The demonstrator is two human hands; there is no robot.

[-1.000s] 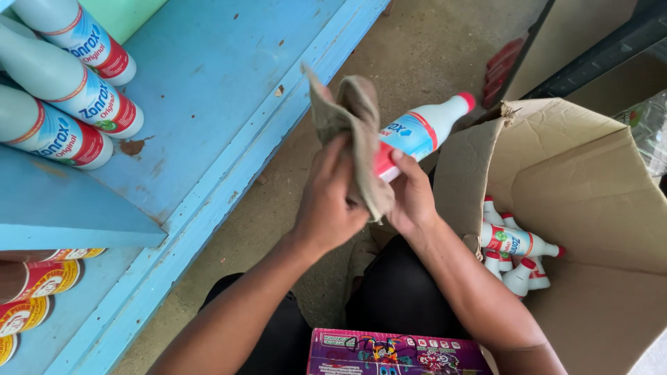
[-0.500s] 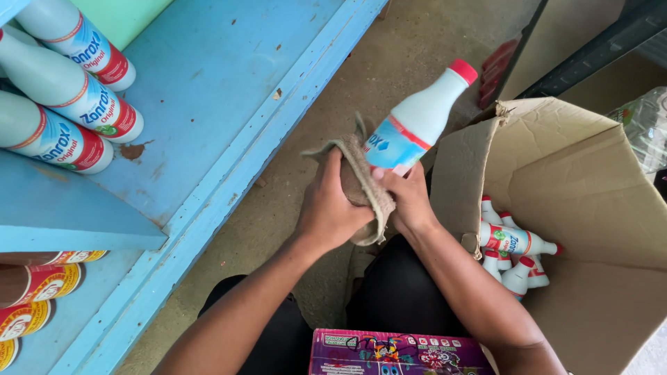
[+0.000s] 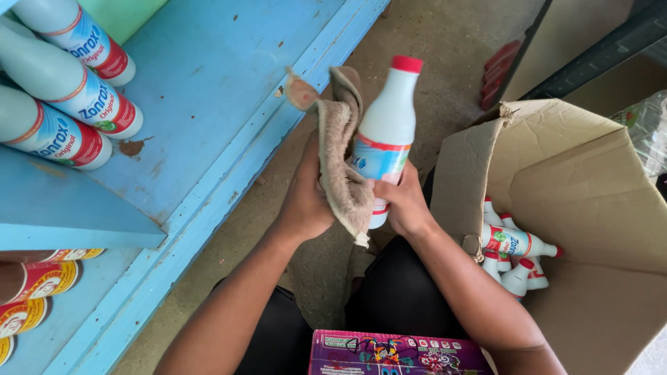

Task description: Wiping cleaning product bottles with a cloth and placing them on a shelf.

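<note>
Beside the open cardboard box, just to its left, I am seeing the right hand gripping a white bottle with a red cap, fingers closed around its lower part and holding it nearly upright above the concrete floor; the left hand is sitting on the far side of the bottle from the box, closed on a beige cloth and pressing it against the bottle's side; the cloth is draping down past the bottle's base and bunching up near its shoulder.

Inside the box, at its bottom, I am counting about 5 more white bottles with red caps lying in a loose heap, touching one another; I cannot tell the exact count because they are overlapping. Well to the left of the box, a blue wooden shelf is carrying 3 similar bottles lying on their sides, side by side; under that shelf, red and yellow tins are showing at the frame's edge. Near the box's lower left corner, a purple printed carton is resting at my knees.
</note>
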